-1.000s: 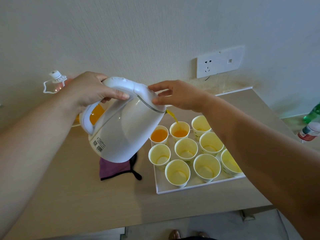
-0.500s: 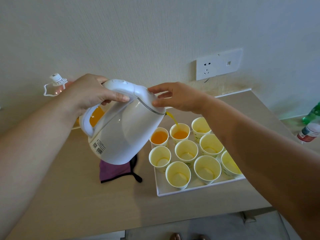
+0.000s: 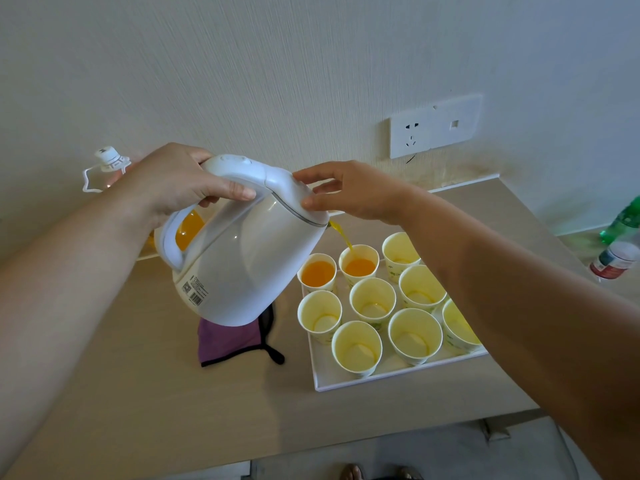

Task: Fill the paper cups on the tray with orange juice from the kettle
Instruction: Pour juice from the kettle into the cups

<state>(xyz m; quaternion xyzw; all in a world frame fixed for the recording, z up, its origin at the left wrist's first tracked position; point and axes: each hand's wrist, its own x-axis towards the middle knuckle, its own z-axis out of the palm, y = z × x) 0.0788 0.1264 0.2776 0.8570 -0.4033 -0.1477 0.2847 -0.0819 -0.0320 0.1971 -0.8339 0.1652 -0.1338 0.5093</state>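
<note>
My left hand (image 3: 176, 183) grips the handle of a white kettle (image 3: 242, 258), tilted with its spout to the right. My right hand (image 3: 349, 190) rests its fingertips on the kettle's lid. A thin stream of orange juice (image 3: 341, 235) falls from the spout into the middle cup of the back row (image 3: 358, 266), which holds juice. The back left cup (image 3: 317, 271) is full of juice. Several other paper cups, such as the front one (image 3: 356, 348), stand empty on the white tray (image 3: 346, 382).
A purple cloth (image 3: 228, 344) lies under the kettle on the beige table (image 3: 138, 393). A bottle with a white cap (image 3: 110, 161) stands behind my left hand. A wall socket (image 3: 434, 128) is at the back; a green bottle (image 3: 623, 220) and a small jar (image 3: 614, 259) stand far right.
The juice keeps pouring and the level in the middle back cup has risen slightly. Both hands and the kettle have stayed almost in place.
</note>
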